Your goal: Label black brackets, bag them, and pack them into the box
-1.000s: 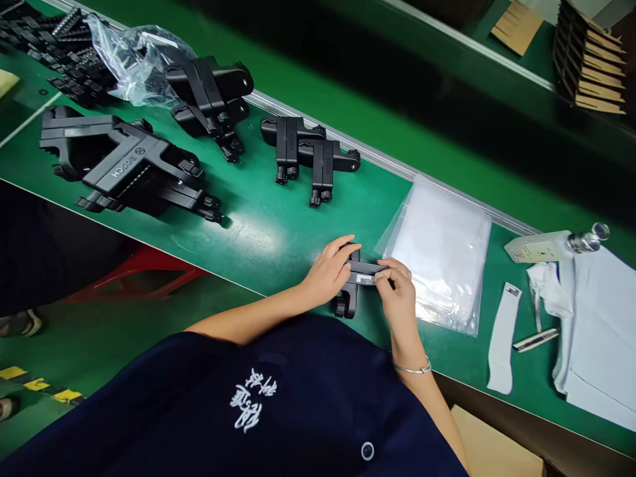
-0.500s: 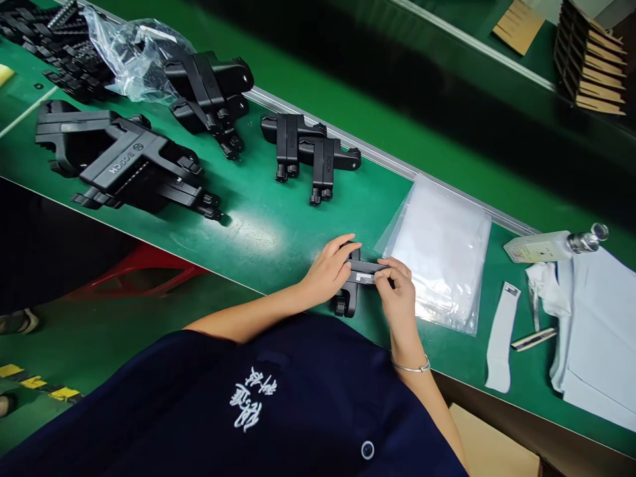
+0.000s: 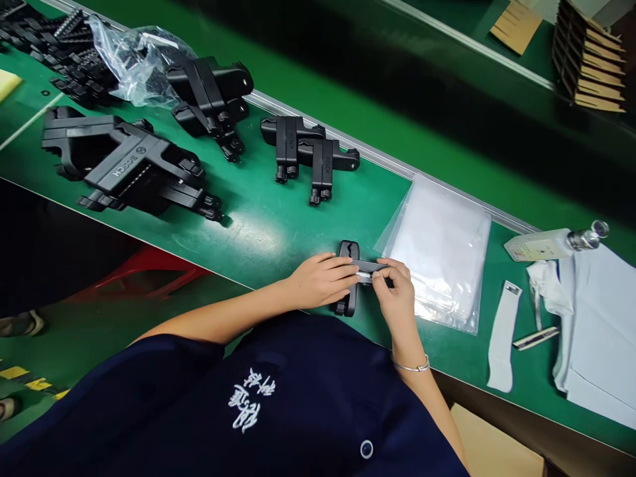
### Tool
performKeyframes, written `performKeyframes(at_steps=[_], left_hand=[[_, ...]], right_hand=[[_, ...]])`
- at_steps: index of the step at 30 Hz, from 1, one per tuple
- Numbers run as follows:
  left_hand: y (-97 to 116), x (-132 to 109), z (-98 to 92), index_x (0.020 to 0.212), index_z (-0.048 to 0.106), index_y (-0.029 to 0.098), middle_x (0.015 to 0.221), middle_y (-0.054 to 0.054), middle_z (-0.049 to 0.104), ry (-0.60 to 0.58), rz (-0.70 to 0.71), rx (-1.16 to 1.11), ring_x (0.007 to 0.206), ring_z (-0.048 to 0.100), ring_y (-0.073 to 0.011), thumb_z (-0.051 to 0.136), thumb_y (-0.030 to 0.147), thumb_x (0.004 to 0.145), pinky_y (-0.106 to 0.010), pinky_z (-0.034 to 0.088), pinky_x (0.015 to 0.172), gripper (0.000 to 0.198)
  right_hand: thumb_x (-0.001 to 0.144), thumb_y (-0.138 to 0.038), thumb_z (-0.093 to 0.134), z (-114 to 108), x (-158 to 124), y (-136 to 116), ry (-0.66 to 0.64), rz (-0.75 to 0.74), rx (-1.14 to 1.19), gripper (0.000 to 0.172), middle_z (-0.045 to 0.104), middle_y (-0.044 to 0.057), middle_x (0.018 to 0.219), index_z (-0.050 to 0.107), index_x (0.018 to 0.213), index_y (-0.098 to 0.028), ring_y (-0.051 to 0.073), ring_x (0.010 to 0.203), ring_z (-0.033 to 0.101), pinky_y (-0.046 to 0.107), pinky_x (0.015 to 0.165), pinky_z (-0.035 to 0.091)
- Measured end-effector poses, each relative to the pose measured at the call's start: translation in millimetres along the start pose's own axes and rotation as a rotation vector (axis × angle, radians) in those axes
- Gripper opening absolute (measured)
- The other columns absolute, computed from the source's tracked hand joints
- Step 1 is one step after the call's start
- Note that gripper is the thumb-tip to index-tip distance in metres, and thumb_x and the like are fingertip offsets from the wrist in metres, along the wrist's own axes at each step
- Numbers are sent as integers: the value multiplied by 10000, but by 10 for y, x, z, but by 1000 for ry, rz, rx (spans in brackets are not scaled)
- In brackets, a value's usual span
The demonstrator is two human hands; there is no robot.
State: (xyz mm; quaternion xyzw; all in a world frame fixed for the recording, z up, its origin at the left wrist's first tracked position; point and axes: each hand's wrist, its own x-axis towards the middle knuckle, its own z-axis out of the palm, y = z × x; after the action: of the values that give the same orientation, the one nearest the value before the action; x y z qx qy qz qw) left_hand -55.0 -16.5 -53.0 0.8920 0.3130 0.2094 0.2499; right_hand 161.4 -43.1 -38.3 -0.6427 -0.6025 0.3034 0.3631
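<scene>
A black plastic clamp bracket (image 3: 349, 250) lies on the green bench in front of me, with a light label strip (image 3: 364, 275) on its arm. My left hand (image 3: 324, 281) rests across the bracket's left part, its fingers stretched out flat and reaching the label. At the other end of the arm, my right hand (image 3: 396, 289) pinches the bracket, thumb in front near the label and fingers behind. The fingers of both hands hide parts of the bracket. Just right of my right hand lies a stack of clear plastic bags (image 3: 442, 245).
Assembled black brackets (image 3: 322, 162) stand farther back, with a larger group (image 3: 129, 159) and a crumpled plastic bag (image 3: 144, 63) to the left. On the right are a bottle (image 3: 541, 245), a white label strip (image 3: 503, 338), a cutter knife (image 3: 535, 338) and white paper sheets (image 3: 603, 331).
My left hand has shifted down and flattened, its fingers now lying across the bracket by the label. The bracket's upper end shows more. My right hand keeps its pinch.
</scene>
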Motion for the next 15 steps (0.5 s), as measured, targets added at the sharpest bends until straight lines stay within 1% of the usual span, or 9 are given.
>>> performKeyframes(at_steps=[1, 2, 3, 5, 6, 8, 9, 13, 15], left_hand=[[-11, 7, -11, 1189, 698, 285, 1238, -69, 718, -5, 7, 1, 1232, 610, -248, 509, 340, 952, -430, 440, 1069, 308], [-22, 17, -24, 1181, 702, 288, 1228, -68, 723, -11, 16, 0, 1221, 615, -245, 502, 349, 957, -422, 443, 1057, 306], [-33, 28, -40, 1172, 706, 290, 1216, -67, 726, -18, 27, 0, 1211, 619, -244, 495, 361, 963, -415, 446, 1042, 306], [-55, 59, -79, 1167, 708, 289, 1207, -71, 726, -39, 58, 1, 1194, 619, -250, 488, 394, 970, -405, 447, 1012, 313], [-63, 82, -101, 1174, 705, 289, 1206, -76, 723, -55, 78, 5, 1184, 618, -256, 493, 417, 970, -404, 445, 996, 321], [-65, 150, -140, 1197, 693, 293, 1188, -82, 721, -103, 115, 24, 1151, 616, -266, 513, 465, 960, -404, 438, 970, 344], [-57, 197, -154, 1211, 686, 299, 1170, -83, 720, -131, 127, 36, 1129, 615, -268, 527, 488, 950, -404, 433, 962, 360], [13, 409, -172, 1237, 671, 318, 1089, -80, 708, -200, 144, 49, 1039, 612, -259, 595, 522, 903, -395, 415, 973, 398], [30, 457, -185, 1247, 666, 320, 1090, -79, 702, -229, 153, 66, 1032, 606, -259, 609, 513, 897, -398, 405, 991, 404]], right_hand=[[849, -300, 591, -38, 0, 28, 7, 5, 25, 165, 690, 98, 1092, 585, 698, -233, 293, 1101, 604, 518, 988, 432], [865, -311, 593, -89, 2, 66, 13, 12, 68, 118, 681, 100, 1147, 623, 783, -232, 287, 1122, 611, 513, 1000, 443], [883, -327, 595, -150, 7, 111, 5, 14, 117, 112, 661, 103, 1222, 654, 910, -236, 279, 1159, 609, 508, 1019, 450], [903, -362, 613, -280, 22, 209, -77, -8, 176, 296, 599, 99, 1367, 635, 1180, -260, 268, 1266, 569, 499, 1082, 434], [902, -379, 631, -338, 31, 254, -142, -32, 166, 378, 575, 90, 1413, 611, 1265, -277, 265, 1315, 536, 496, 1116, 412], [892, -397, 664, -418, 46, 322, -251, -83, 98, 435, 566, 69, 1440, 612, 1314, -301, 262, 1368, 490, 496, 1163, 371], [891, -400, 671, -438, 51, 343, -272, -101, 68, 436, 573, 64, 1437, 621, 1314, -308, 261, 1373, 485, 497, 1173, 362], [915, -419, 651, -433, 51, 371, -253, -137, 39, 437, 589, 65, 1420, 612, 1339, -319, 258, 1349, 513, 503, 1166, 377], [919, -429, 646, -426, 45, 372, -254, -144, 28, 437, 596, 65, 1411, 610, 1341, -322, 261, 1340, 521, 504, 1158, 388]])
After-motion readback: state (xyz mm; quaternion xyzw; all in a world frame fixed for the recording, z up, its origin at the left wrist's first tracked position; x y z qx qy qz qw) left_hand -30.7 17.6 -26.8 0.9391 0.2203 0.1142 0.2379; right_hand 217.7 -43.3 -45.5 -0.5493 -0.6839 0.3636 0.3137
